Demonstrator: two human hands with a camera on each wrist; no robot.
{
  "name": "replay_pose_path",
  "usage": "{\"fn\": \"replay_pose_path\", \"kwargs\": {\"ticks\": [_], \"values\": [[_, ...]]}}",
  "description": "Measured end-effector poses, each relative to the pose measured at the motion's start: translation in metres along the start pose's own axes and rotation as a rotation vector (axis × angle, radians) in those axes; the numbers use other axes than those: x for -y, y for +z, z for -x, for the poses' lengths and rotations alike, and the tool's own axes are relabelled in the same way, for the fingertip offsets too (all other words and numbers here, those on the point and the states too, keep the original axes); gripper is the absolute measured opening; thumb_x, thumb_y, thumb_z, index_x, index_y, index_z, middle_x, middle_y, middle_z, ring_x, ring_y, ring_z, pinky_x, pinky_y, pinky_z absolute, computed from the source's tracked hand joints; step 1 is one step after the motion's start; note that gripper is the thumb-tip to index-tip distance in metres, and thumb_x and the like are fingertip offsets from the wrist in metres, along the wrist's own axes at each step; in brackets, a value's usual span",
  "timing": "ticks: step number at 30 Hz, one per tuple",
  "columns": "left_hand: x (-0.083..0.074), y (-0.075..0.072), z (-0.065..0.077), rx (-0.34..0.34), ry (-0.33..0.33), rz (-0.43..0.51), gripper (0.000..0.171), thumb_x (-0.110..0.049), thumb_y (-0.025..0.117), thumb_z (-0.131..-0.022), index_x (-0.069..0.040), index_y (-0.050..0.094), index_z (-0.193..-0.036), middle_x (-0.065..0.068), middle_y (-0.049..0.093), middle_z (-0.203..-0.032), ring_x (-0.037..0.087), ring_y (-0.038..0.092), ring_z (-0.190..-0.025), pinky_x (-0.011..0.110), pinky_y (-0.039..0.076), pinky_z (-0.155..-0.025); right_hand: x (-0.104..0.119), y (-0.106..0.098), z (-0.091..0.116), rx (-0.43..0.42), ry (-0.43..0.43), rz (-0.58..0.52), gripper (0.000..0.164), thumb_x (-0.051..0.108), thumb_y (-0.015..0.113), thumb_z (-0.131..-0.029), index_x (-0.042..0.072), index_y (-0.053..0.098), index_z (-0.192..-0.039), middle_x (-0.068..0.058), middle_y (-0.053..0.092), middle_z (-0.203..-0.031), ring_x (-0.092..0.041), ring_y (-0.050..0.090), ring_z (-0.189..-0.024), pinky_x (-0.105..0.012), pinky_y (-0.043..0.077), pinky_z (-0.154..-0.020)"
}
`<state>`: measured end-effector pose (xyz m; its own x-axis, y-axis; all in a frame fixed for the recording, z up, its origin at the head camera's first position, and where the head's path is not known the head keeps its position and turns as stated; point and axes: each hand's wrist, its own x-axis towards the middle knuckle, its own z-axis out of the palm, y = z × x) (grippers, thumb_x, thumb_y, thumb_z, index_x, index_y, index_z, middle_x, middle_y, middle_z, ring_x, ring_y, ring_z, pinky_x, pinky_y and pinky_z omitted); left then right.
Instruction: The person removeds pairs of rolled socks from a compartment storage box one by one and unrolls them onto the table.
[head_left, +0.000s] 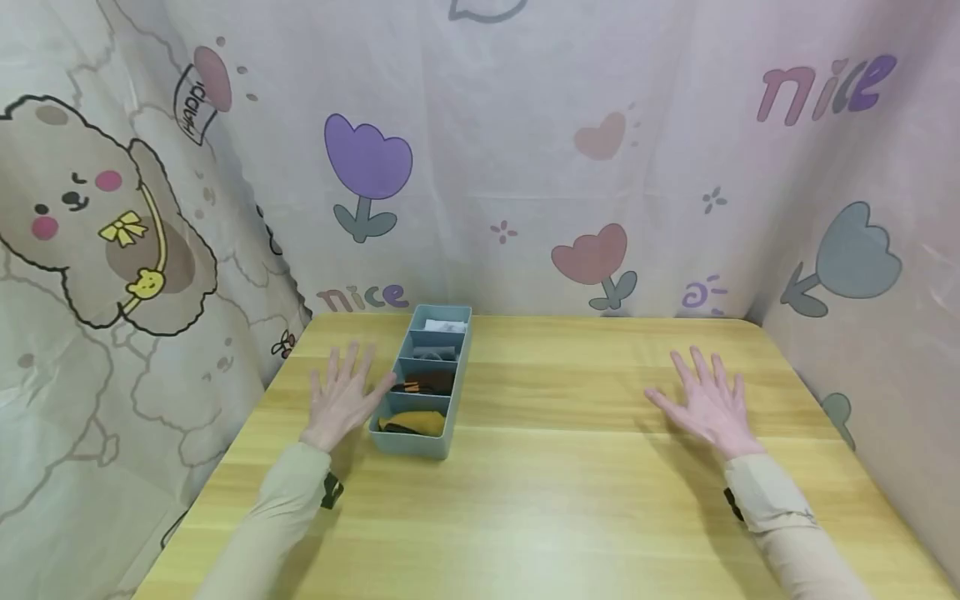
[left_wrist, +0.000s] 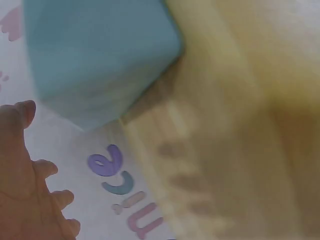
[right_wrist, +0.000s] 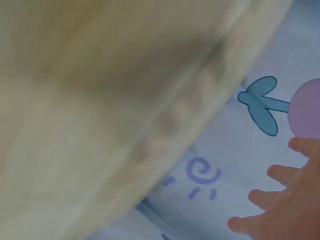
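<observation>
Just one four-compartment box [head_left: 409, 445], the left hand [head_left: 341, 407] beside it, the right hand [head_left: 712, 408] well apart
Both hands, fingers straight and fanned, grip nothing above one wood-grained table [head_left: 555, 500]; the long, smooth, blue-grey box stands on it, and the left hand's thumb overlaps its rim in the head view, contact unclear. Its four rectangular sections each hold something, far to near: a white item [head_left: 445, 326], a grey item [head_left: 433, 353], a dark brown item [head_left: 438, 382] with orange marks and a rounded mustard-yellow item [head_left: 414, 422]
</observation>
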<state>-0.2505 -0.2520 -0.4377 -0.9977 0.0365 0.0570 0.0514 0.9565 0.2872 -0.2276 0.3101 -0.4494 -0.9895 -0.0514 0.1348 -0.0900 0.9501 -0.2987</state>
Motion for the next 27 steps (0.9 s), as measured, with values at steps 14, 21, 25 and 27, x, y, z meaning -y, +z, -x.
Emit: {"fn": "replay_pose_path", "kwargs": {"ticks": [14,21,25,27], "values": [[-0.010,-0.031,-0.007,0.267,0.086,0.362,0.067,-0.032,0.053,-0.103,0.011,0.033,-0.151,0.035,0.056,-0.137,0.047,0.058,-0.123,0.056,0.051,-0.101,0.043,-0.026,-0.042,0.061,-0.244,-0.191,0.086,0.051,0.063,-0.094,0.008,0.027,-0.159,-0.024,0.017,-0.167,-0.052,0.017,-0.151,-0.074,0.011,-0.117],[-0.007,-0.032,0.000,0.353,0.031,0.530,0.053,-0.012,0.059,-0.098,0.019,0.044,-0.139,0.038,0.062,-0.124,0.036,0.072,-0.098,0.046,0.060,-0.088,0.095,-0.012,-0.060,0.171,-0.514,-0.452,0.067,0.017,0.078,-0.085,0.003,0.048,-0.143,-0.023,0.043,-0.155,-0.045,0.040,-0.142,-0.065,0.032,-0.116],[-0.007,-0.031,0.004,0.377,-0.008,0.595,0.043,-0.004,0.059,-0.096,0.018,0.052,-0.132,0.036,0.066,-0.118,0.028,0.073,-0.088,0.040,0.062,-0.081,0.126,-0.004,-0.069,0.296,-0.612,-0.593,0.065,0.009,0.078,-0.084,-0.002,0.049,-0.141,-0.022,0.050,-0.149,-0.042,0.048,-0.137,-0.056,0.037,-0.117],[-0.005,-0.030,0.005,0.385,-0.003,0.605,0.040,-0.002,0.060,-0.095,0.017,0.054,-0.129,0.035,0.067,-0.116,0.025,0.073,-0.088,0.037,0.063,-0.079,0.142,-0.001,-0.072,0.371,-0.652,-0.652,0.063,0.006,0.077,-0.084,-0.004,0.049,-0.139,-0.022,0.050,-0.149,-0.042,0.048,-0.137,-0.056,0.037,-0.117]]}}
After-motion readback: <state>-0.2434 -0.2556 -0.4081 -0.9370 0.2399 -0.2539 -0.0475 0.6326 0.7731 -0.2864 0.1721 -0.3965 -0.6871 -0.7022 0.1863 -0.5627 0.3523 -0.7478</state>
